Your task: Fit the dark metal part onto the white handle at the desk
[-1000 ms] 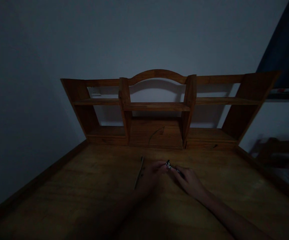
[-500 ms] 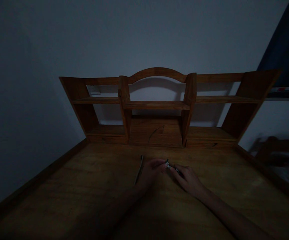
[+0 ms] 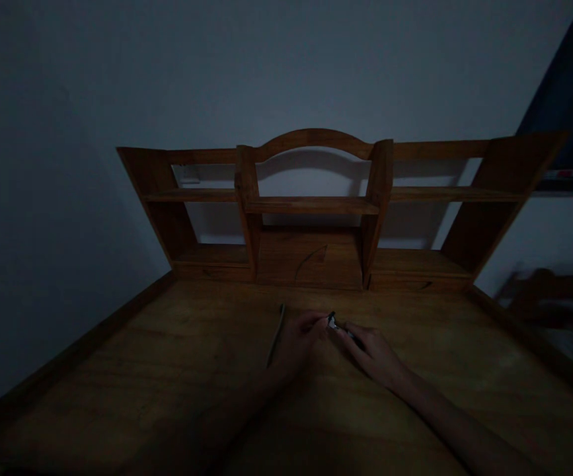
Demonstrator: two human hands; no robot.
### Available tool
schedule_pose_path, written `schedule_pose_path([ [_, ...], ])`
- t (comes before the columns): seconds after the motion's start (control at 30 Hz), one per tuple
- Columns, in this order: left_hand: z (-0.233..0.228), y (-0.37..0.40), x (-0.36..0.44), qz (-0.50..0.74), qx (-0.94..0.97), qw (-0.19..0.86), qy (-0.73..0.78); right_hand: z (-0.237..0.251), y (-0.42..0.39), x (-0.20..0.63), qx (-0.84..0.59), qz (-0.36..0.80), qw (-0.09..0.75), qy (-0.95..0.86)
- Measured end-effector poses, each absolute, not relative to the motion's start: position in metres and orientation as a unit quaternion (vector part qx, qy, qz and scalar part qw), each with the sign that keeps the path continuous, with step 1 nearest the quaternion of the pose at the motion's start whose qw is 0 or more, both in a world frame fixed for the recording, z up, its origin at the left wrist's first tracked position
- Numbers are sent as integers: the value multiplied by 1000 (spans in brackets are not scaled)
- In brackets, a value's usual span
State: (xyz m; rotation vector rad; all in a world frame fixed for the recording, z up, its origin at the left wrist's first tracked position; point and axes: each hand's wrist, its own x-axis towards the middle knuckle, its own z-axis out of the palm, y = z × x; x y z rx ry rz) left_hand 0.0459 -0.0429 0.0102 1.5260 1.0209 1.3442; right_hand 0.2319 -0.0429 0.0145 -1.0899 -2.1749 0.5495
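Fingers of your right hand [image 3: 374, 354] curl closed round a small black-and-silver piece [image 3: 332, 322]; your left hand [image 3: 297, 340] pinches near its tip, hold unclear. It's over the desk [image 3: 187, 377], short of the back edge's middle; likely light, stiff, slick: grip dark end. Thin strip [image 3: 277, 334] lies left.

Desk [image 3: 167, 350] was brown wood, dimly lit, grain faintly visible. Raised edging [image 3: 75, 348] ran along left and right sides. Shelf [image 3: 310, 207] stood across the back, drawers [image 3: 420, 283] at its base. Thin strip [image 3: 275, 336] lay near the middle, slightly curved, far end pointing shelfward, apart from it.
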Motion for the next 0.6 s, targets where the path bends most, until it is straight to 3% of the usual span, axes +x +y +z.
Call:
schedule_pose_path([
  [0.6, 9, -43, 45, 529, 611, 431, 402, 14, -42, 233, -414, 215, 316, -826],
])
